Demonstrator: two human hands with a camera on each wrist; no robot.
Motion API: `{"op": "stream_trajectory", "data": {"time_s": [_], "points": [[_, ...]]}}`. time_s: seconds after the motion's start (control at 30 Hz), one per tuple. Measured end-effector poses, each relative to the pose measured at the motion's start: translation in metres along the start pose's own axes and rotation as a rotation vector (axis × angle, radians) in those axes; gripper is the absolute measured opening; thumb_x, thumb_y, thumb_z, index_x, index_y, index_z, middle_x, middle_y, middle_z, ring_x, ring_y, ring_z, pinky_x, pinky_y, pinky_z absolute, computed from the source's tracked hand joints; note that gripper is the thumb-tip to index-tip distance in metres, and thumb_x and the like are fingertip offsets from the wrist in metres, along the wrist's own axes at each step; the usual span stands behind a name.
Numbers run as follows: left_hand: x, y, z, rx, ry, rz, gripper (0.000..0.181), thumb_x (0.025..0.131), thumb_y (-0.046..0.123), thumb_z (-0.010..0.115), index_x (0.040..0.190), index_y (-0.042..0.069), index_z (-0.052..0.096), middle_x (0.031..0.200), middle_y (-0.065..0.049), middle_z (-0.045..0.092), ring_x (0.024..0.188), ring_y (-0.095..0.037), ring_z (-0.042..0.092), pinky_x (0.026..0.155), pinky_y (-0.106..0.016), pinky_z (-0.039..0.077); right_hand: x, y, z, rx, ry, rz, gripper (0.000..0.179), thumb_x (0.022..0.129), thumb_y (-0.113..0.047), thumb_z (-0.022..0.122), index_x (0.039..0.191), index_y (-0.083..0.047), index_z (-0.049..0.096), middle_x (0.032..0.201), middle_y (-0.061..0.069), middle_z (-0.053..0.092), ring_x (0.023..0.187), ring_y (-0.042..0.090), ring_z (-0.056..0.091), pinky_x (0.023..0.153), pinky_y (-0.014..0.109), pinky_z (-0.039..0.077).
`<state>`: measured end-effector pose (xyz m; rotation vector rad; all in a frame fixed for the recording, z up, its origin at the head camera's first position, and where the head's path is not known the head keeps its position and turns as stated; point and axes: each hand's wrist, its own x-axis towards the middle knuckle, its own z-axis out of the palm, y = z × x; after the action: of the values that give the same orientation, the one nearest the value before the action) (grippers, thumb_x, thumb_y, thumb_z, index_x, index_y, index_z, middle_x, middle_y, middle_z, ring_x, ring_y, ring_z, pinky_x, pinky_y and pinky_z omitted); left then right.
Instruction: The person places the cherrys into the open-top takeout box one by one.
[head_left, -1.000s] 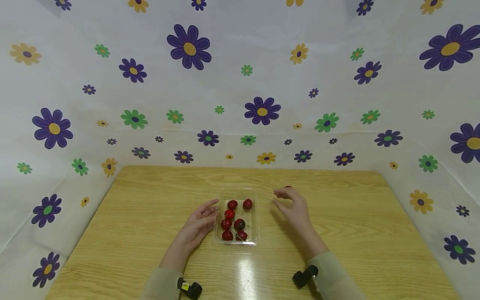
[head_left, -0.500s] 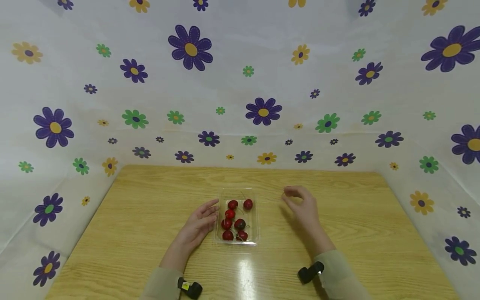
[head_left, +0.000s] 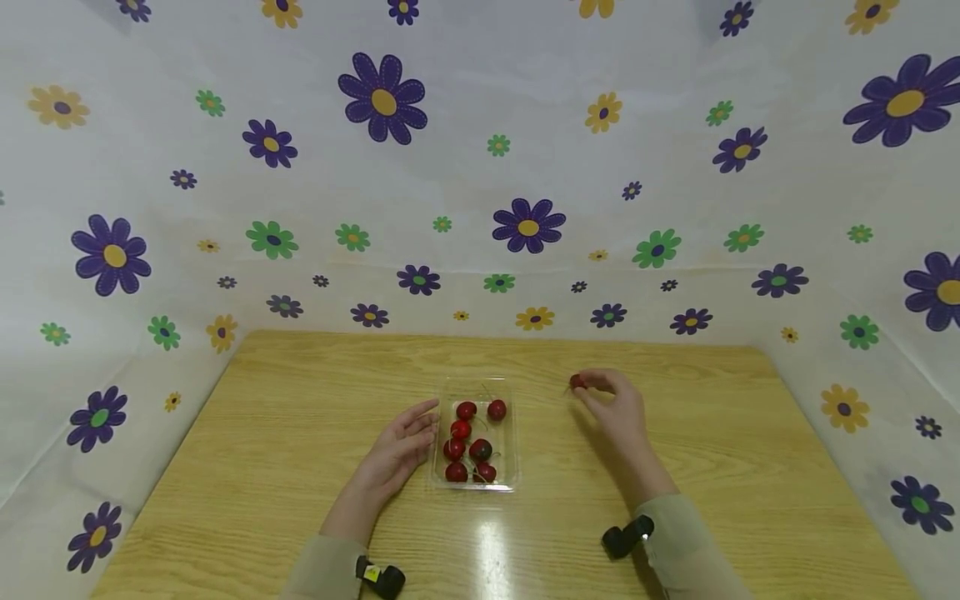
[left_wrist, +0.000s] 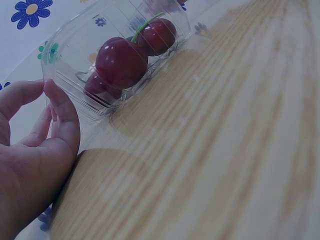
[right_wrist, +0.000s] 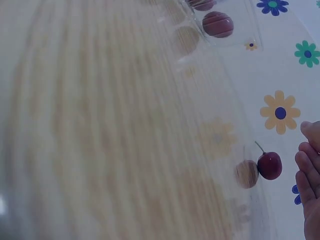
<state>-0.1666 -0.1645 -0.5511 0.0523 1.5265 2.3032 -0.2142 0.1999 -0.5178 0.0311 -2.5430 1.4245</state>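
Several dark red cherries (head_left: 481, 450) with stems lie in a clear plastic box (head_left: 512, 433) at mid-table. At the box's left wall rests my left hand (head_left: 397, 454), its fingers loosely extended; in the left wrist view the fingertips (left_wrist: 50, 87) are right at the clear edge. One more cherry (head_left: 577, 381) sits to the right of the box, stem pointing left. My right hand (head_left: 617, 412) is beside it, thumb and fingers spread. In the right wrist view a gap shows between the loose cherry (right_wrist: 270, 165) and that hand (right_wrist: 311, 172).
A glossy wood-grain tabletop (head_left: 300, 400) lies under everything. White cloth (head_left: 450, 167) with purple, yellow and green flowers hangs behind and along both sides. Each wrist carries a small black camera, one (head_left: 628, 536) at the right sleeve.
My right hand has moved right, away from the box. The loose cherry, mostly covered by the hand before, now shows at its fingertips. My left hand and the box have stayed put.
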Motion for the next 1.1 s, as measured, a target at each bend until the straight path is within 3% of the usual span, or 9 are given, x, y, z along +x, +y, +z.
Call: {"op": "stream_trajectory", "data": {"time_s": [0.27, 0.77, 1.1], "points": [[0.002, -0.004, -0.002, -0.012, 0.003, -0.003, 0.059, 0.106, -0.008, 0.049, 0.162, -0.001, 0.033, 0.125, 0.004, 0.056, 0.108, -0.004, 0.059, 0.086, -0.017, 0.052, 0.007, 0.006, -0.003, -0.03, -0.006, 0.053, 0.031, 0.098, -0.007, 0.076, 0.127, 0.003, 0.071, 0.127, 0.025, 0.071, 0.12, 0.041, 0.066, 0.108, 0.053, 0.051], [0.001, -0.001, -0.001, -0.016, 0.006, -0.017, 0.061, 0.105, -0.007, 0.049, 0.163, -0.002, 0.03, 0.124, 0.005, 0.057, 0.108, -0.003, 0.059, 0.086, -0.017, 0.052, 0.018, 0.015, -0.004, -0.02, -0.038, 0.118, 0.038, 0.098, -0.007, 0.076, 0.132, 0.006, 0.066, 0.131, 0.028, 0.069, 0.121, 0.04, 0.066, 0.108, 0.047, 0.055], [0.002, -0.002, -0.002, -0.008, -0.003, -0.007, 0.061, 0.106, -0.007, 0.05, 0.163, -0.002, 0.029, 0.124, 0.006, 0.056, 0.108, -0.003, 0.059, 0.086, -0.017, 0.052, 0.022, 0.026, -0.002, -0.02, -0.097, 0.16, 0.046, 0.098, -0.013, 0.077, 0.137, 0.006, 0.063, 0.135, 0.029, 0.067, 0.127, 0.044, 0.062, 0.115, 0.055, 0.048]]}}
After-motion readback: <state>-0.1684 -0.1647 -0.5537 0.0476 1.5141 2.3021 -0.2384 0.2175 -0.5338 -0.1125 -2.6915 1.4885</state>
